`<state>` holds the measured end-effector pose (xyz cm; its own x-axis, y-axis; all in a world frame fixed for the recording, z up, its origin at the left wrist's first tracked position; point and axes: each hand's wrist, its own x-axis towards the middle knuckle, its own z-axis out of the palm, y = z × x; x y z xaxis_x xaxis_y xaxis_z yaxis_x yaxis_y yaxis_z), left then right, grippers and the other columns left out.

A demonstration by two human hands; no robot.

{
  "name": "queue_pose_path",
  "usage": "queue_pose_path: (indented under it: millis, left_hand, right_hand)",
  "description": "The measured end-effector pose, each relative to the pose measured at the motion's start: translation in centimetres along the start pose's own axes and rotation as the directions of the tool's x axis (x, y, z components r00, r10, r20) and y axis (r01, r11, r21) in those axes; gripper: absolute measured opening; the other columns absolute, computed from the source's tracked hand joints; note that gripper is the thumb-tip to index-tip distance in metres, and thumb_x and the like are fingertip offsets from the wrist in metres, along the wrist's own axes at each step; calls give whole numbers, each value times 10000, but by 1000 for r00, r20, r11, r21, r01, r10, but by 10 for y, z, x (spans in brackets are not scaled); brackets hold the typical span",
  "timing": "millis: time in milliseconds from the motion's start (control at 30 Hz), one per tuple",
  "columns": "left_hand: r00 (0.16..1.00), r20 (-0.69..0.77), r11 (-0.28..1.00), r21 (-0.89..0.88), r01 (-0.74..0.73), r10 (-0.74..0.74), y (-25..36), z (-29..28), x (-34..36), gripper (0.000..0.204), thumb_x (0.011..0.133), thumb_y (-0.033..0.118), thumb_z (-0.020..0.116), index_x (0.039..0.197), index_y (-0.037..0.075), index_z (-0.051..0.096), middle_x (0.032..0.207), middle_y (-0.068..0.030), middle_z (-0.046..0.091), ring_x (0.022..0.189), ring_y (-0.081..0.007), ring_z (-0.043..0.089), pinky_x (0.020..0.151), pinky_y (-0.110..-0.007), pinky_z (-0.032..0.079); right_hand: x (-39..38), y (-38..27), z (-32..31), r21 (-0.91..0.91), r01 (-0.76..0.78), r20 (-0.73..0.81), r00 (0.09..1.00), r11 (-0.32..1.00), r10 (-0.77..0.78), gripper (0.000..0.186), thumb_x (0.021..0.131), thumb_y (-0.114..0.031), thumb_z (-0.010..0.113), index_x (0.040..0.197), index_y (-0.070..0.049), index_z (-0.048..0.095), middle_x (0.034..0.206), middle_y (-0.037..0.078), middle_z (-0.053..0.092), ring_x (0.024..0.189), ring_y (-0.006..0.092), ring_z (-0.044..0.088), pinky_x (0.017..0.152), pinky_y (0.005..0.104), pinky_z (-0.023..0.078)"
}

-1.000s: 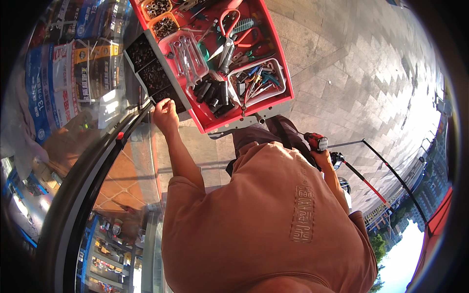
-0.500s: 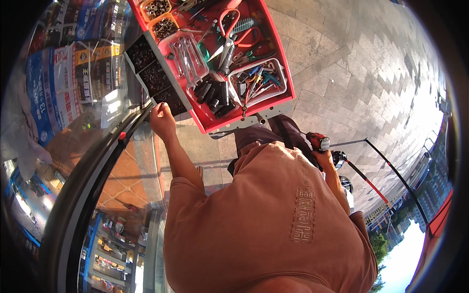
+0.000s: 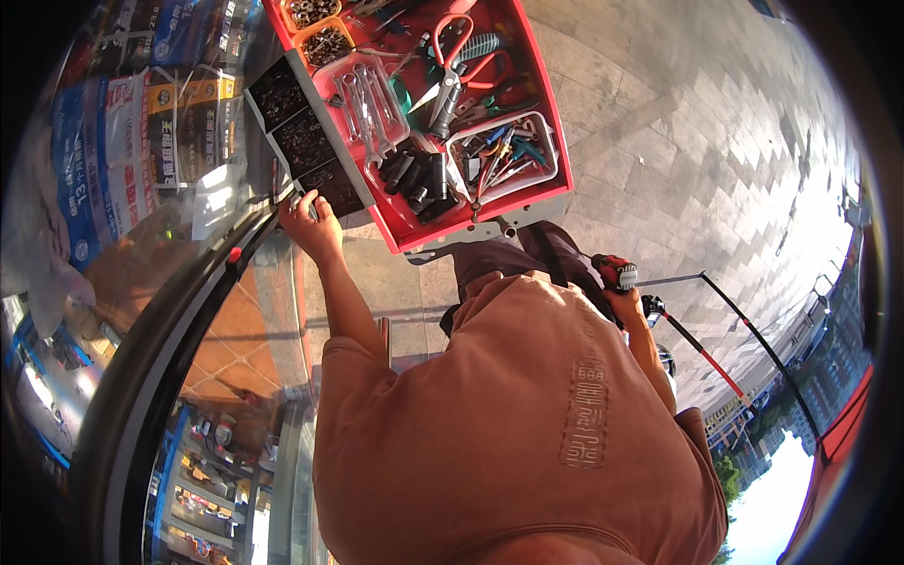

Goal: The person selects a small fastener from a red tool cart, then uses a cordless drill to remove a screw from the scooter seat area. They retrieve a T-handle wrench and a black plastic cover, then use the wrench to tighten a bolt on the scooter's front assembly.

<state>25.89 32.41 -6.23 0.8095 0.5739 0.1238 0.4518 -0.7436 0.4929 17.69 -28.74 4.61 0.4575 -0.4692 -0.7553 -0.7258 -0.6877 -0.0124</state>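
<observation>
My left hand point(image 3: 313, 229) is at the near corner of a dark compartment tray point(image 3: 308, 143) of small black screws or similar parts. Its fingers are curled together; a small dark thing seems to be between them, too unclear to name. On the right, my right hand point(image 3: 625, 303) grips a red and black cordless drill point(image 3: 617, 271), held low by my side. Beside the compartment tray lies a red tool tray point(image 3: 395, 218). In it are orange-handled scissors point(image 3: 448, 68), a clear box of wrenches point(image 3: 365, 104), black sockets point(image 3: 414, 181) and a white bin of small tools point(image 3: 499, 158).
Orange boxes point(image 3: 323, 44) of small metal parts fill the red tray's far left corner. A glass pane with a dark curved frame point(image 3: 202, 306) runs along my left, with packaged goods point(image 3: 113, 160) seen through it. Paving point(image 3: 650, 141) stretches to the right.
My left hand has turned slightly, with its fingers now more curled at the tray's corner. The trays sit slightly further right in view. My right hand still holds the drill.
</observation>
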Motion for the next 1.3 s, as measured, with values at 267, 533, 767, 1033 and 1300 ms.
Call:
queue_pose_path:
  millis: [267,533,767,1033,1300]
  left_hand:
    - [1000,31,996,86,-7,5,-8,11,0,225,748,120,660,968,92,694,1243,-255,471,1146,-403,467,968,-469,392]
    - [992,79,986,141,83,-95,-9,16,-7,257,770,177,667,1013,93,687,1273,-232,464,1190,-384,440,1005,-456,366]
    - [991,-113,989,-126,-83,69,59,-22,6,182,750,76,667,930,54,648,936,-144,587,890,-314,560,790,-409,456]
    - [410,611,724,-655,-218,676,239,35,-47,160,861,143,559,962,55,646,869,-156,649,798,-350,628,685,-422,512]
    - [233,878,891,-346,-294,418,276,73,-89,381,905,332,503,1051,-13,571,925,-283,621,893,-415,612,760,-476,495]
  right_hand:
    - [-5,-10,-5,3,-15,14,1000,1000,15,434,658,-263,717,994,7,671,917,196,683,890,271,667,758,376,505]
    - [-7,-14,-7,-21,25,8,1000,999,-25,452,655,-305,716,982,5,676,900,205,680,882,274,670,751,376,504]
    - [-9,-12,-7,9,-43,24,999,999,43,441,648,-300,724,969,-1,681,884,193,681,855,258,671,746,365,507]
    - [-5,-3,3,34,11,10,1000,999,-11,444,652,-270,718,997,4,666,917,178,674,867,253,655,753,356,502]
    - [-26,33,11,339,-21,-23,999,941,30,432,668,-239,714,1041,-28,664,929,170,679,904,267,651,790,362,494]
